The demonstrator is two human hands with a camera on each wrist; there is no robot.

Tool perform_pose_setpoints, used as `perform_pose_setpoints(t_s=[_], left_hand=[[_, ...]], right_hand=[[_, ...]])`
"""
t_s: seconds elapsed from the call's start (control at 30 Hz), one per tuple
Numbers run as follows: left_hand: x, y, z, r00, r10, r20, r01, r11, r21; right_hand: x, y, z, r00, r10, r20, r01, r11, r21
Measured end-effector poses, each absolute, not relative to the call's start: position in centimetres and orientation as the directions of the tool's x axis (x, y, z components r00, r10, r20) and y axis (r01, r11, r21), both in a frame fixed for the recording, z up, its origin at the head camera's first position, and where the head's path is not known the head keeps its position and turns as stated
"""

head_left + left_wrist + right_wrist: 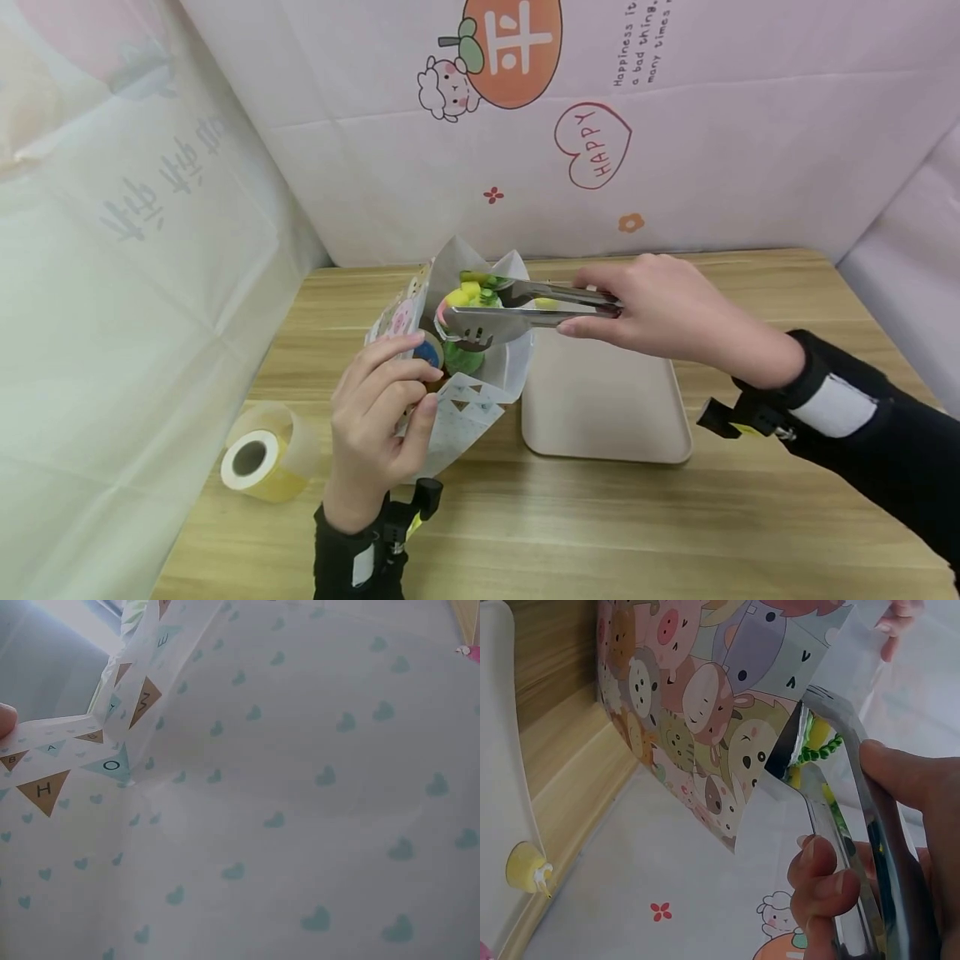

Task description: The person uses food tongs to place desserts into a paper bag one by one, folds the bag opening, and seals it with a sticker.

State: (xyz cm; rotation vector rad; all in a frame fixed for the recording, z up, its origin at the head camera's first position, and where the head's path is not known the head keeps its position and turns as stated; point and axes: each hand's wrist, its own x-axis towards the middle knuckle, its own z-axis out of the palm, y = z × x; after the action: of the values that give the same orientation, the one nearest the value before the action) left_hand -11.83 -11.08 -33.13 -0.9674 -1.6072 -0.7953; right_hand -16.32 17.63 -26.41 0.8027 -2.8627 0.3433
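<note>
My left hand (382,408) holds the near left rim of a printed paper bag (457,429), with its fingers over the edge of the mouth. In the left wrist view, the bag's heart-patterned wall (300,787) fills most of the picture, and a fingertip (6,720) shows at its rim. My right hand (652,308) grips metal tongs (555,317), whose tips reach into the bag's mouth. Between and behind the tips is a yellow, green and pink food-like piece (468,293), partly covered by them. Lower inside lie a green piece (463,360) and a blue round piece (427,352).
A beige tray (607,408) lies right of the bag, under the tongs. At its far end sits a small yellow piece (525,866). A roll of tape (255,458) stands on the wooden table at the left. Printed cloth (360,167) hangs behind the table.
</note>
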Motion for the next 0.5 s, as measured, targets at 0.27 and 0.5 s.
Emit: perform_pose_setpoints(t_s=[0.27, 0.5], left_hand=[[-11.7, -11.1, -33.2, -0.137, 0.198, 0.971, 0.888, 0.459, 0.032], [-11.6, -10.9, -33.1, -0.136, 0.197, 0.971, 0.891, 0.453, 0.032]], right_hand=[[-16.8, 16.6, -26.4, -0.835, -0.528, 0.157, -0.548, 0.825, -0.137], [-16.9, 15.5, -25.9, -0.813, -0.572, 0.106, -0.581, 0.809, -0.09]])
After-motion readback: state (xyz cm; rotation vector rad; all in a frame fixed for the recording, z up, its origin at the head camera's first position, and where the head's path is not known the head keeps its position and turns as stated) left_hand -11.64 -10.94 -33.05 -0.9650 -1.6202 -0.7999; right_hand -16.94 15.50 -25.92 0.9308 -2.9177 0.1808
